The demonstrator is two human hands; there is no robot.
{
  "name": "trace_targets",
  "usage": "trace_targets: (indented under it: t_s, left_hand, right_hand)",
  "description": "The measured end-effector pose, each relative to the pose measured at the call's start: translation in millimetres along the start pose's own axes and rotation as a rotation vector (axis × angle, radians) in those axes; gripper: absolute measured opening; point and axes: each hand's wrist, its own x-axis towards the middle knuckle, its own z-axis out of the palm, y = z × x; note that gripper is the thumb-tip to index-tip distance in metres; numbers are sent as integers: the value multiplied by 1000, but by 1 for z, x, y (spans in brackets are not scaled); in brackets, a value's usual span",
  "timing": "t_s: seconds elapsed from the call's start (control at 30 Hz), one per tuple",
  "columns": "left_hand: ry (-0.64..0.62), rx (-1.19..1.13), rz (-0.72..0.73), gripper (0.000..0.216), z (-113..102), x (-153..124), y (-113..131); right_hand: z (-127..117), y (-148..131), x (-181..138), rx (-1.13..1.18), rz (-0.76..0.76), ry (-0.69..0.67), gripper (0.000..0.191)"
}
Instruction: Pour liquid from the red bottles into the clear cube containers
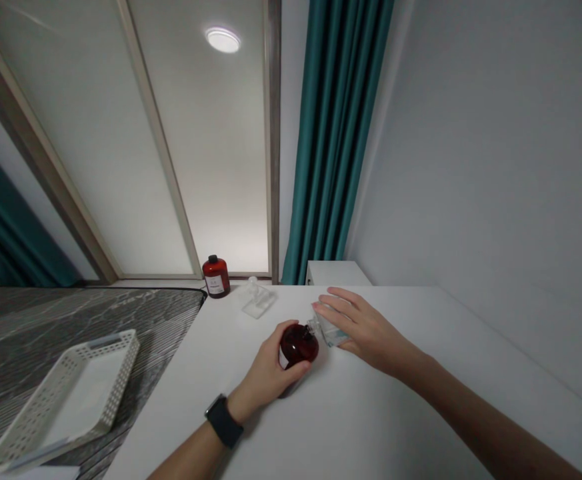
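Observation:
My left hand [271, 370] is wrapped round a dark red bottle [301, 344] with a white label, holding it over the white table [371, 427]. In my right hand [368, 330] is a clear bottle [329, 331], tipped on its side with its neck towards the red bottle. The clear neck meets or nearly meets the top of the red bottle; whether they touch I cannot tell. My right fingers hide much of the clear bottle. A black watch [225, 421] is on my left wrist.
Another red bottle [215, 279] with a black cap stands at the table's far left corner. Near it lies a clear pump top [254, 287] with a flat clear plastic piece [259, 305]. A white perforated basket [115, 393] sits lower left on a grey patterned surface [1, 340].

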Motion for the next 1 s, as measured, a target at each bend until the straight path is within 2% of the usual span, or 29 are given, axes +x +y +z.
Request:
trace_targets:
  t_s: [0.5, 1.0]
  left_hand:
    - [2, -4, 10, 64, 0, -1, -4]
    - [12, -2, 7, 63, 0, -1, -1]
  right_hand:
    - [3, -1, -1, -31, 6, 37, 76]
    - [0, 0, 2, -46, -23, 17, 74]
